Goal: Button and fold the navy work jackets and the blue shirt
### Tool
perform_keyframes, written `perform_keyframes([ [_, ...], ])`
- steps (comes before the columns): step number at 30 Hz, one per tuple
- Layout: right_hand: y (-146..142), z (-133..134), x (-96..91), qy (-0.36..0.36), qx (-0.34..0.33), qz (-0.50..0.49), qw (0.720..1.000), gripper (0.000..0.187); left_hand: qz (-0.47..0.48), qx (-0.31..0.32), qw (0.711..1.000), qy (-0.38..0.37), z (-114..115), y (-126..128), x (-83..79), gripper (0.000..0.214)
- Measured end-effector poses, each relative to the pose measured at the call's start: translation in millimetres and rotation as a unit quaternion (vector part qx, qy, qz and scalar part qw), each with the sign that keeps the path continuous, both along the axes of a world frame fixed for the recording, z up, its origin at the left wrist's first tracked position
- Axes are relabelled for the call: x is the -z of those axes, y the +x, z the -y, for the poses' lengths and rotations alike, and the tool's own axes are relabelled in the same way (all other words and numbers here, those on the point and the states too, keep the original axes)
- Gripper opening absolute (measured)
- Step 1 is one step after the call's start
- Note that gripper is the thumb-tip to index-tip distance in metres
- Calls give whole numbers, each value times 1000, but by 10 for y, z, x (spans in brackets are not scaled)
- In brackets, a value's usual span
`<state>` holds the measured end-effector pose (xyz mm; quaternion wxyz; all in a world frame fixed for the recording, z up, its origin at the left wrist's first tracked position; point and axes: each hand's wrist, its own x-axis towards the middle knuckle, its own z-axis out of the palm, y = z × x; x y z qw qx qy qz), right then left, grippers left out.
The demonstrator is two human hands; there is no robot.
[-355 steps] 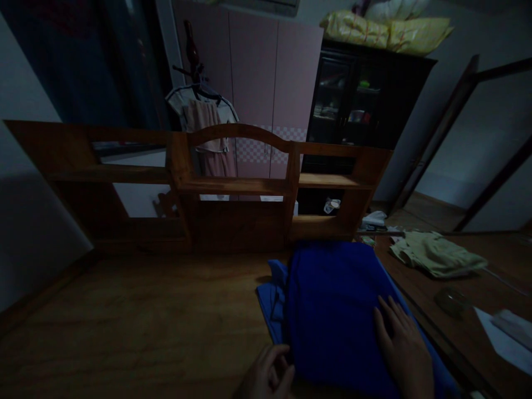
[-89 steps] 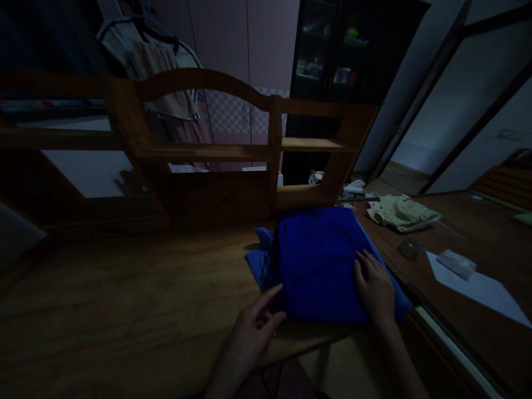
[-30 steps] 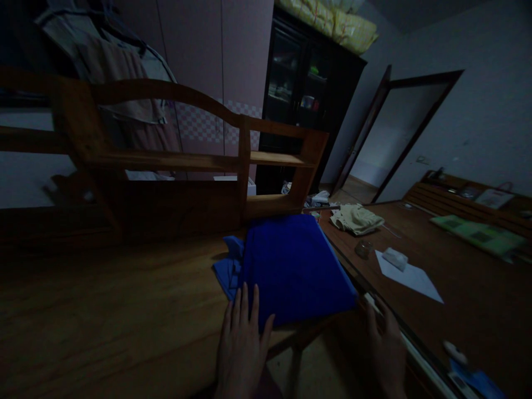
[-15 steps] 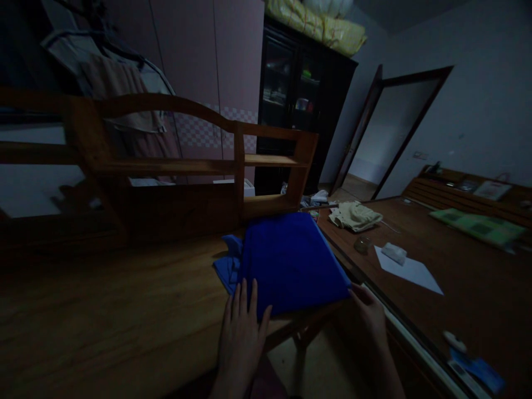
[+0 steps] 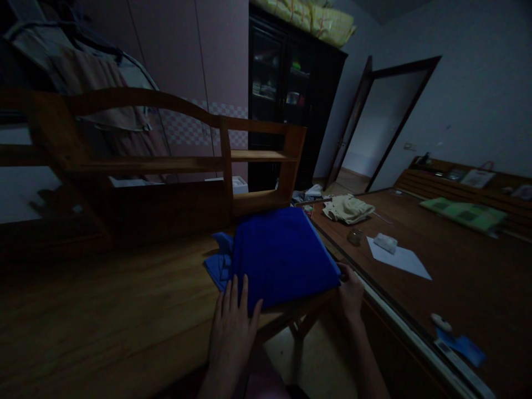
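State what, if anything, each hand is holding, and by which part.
The right hand seems to pinch the folded blue cloth at its near right corner. The left hand holds nothing; it lies open at the near left corner.

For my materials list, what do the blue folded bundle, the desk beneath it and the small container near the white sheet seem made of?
Blue folded bundle: probably fabric, matte; soft creases and folds.
Desk: apparently wood, smooth-looking; grain streaks show.
Small container: transparent, glass or clear plastic; the brown surface shows through, but dimness hides which.
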<state>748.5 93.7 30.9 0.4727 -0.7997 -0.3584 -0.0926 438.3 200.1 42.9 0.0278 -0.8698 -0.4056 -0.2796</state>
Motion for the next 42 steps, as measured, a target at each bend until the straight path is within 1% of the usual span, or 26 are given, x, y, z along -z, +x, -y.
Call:
perform_keyframes([
  [1,14,3,-15,7,-8,-22,1000,37,4,0,1000,1,2,-1,-18,57],
  [3,48,18,-31,45,-26,-87,995,40,11,-4,1000,-1,1,1,-44,56],
  [6,101,72,-27,107,-67,-183,975,47,17,-11,1000,-2,0,12,-54,58],
  [8,126,132,-23,110,-96,-217,965,50,17,-12,1000,-1,3,14,-49,58],
  [11,145,222,-17,90,-104,-238,961,50,14,-6,1000,-2,10,6,-41,56],
  [14,145,253,20,91,-77,-238,964,49,10,-5,1000,-1,11,-4,-33,55],
  [18,140,219,119,110,-34,-230,966,48,10,-11,1000,-3,2,-2,-10,57],
  [20,148,206,154,116,-27,-230,966,49,11,-14,1000,-3,-4,5,8,57],
  [22,166,202,152,123,-46,-261,956,52,4,-19,1000,-9,-11,14,28,58],
  [24,186,197,102,127,-80,-309,939,56,-8,-24,1000,-17,-16,23,43,60],
  [26,193,177,16,113,-94,-332,932,59,-18,-27,999,-22,-20,30,47,62],
  [30,156,85,-144,11,-53,-290,955,53,-20,-39,999,-22,-17,31,24,63],
  [32,141,40,-169,-14,-31,-272,962,53,-16,-42,999,-17,-13,27,10,63],
  [36,159,3,-137,-19,-7,-260,965,52,-12,-45,999,-21,-13,19,2,65],
  [39,172,12,-131,-16,-10,-264,964,50,-12,-43,999,-28,-17,16,6,65],
  [42,149,32,-163,-7,-18,-279,960,48,-15,-44,998,-35,-17,15,9,65],
])
